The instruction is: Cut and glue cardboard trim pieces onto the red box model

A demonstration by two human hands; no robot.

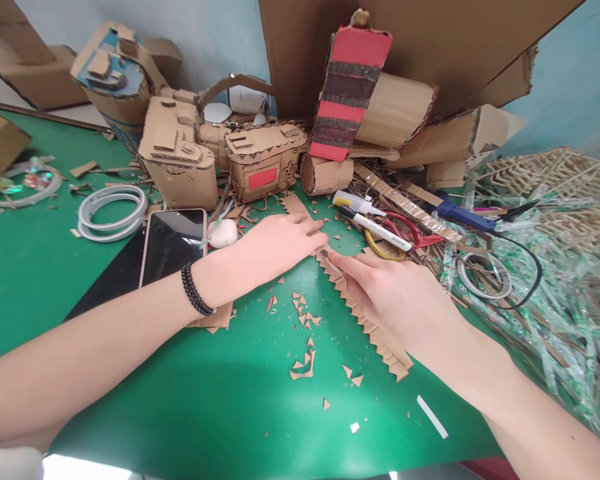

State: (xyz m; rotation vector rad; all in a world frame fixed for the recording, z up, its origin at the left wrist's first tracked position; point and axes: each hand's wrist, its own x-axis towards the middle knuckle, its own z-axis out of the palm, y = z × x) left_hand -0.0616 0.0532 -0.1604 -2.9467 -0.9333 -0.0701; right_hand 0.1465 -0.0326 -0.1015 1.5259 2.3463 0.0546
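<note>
A long cardboard strip (360, 312) with a row of saw-like teeth along one edge runs diagonally over the green table. My left hand (283, 245) lies flat near its upper part, fingertips resting on the strip. Close beside those fingertips, my right hand (387, 290) has its thumb and index finger closed at the strip, with the other fingers curled and partly hidden. Whether a small tool sits in the right fingers cannot be seen. Small cardboard triangles (303, 308) are scattered left of the strip.
Cardboard cameras (267, 160) and a red-striped cardboard piece (350, 93) stand at the back. A phone (174, 243) and white tape rings (113, 212) lie left. On the right are a marker (377, 228), a glue bottle (357, 202), a blue glue gun (460, 212) and piled plastic strips (545, 280).
</note>
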